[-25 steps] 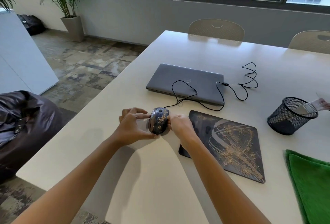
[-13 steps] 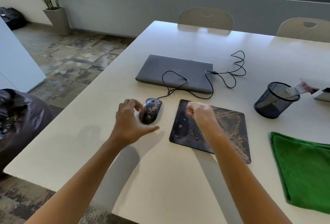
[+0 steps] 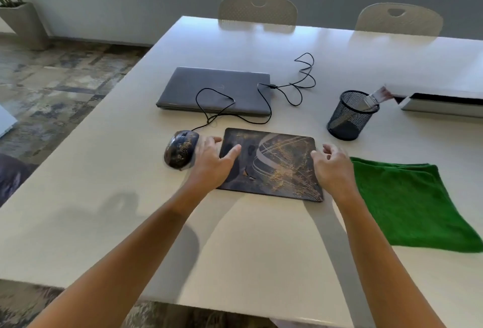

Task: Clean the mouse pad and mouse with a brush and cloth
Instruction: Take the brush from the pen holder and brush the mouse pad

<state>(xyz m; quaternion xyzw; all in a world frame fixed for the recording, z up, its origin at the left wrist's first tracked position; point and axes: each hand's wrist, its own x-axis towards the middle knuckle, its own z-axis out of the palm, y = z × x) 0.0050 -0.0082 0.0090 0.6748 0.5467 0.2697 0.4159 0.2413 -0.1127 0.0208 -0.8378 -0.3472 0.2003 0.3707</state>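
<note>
2 hands empty, fingers loose: left hand (image 3: 213, 163) at mouse pad (image 3: 271, 164) left edge beside mouse (image 3: 181, 149); right hand (image 3: 332, 168) at right edge.

Pale table (image 3: 235, 244) with desk things spread across it

A closed grey laptop (image 3: 217, 90) lies toward the far side, its black cable (image 3: 300, 84) looping on the tabletop. Nearer sit a dark patterned mouse (image 3: 180, 148), a dark mouse pad (image 3: 277, 165) just right of it, a black mesh cup (image 3: 347, 118) and a folded green cloth (image 3: 407, 205) at the right.
</note>
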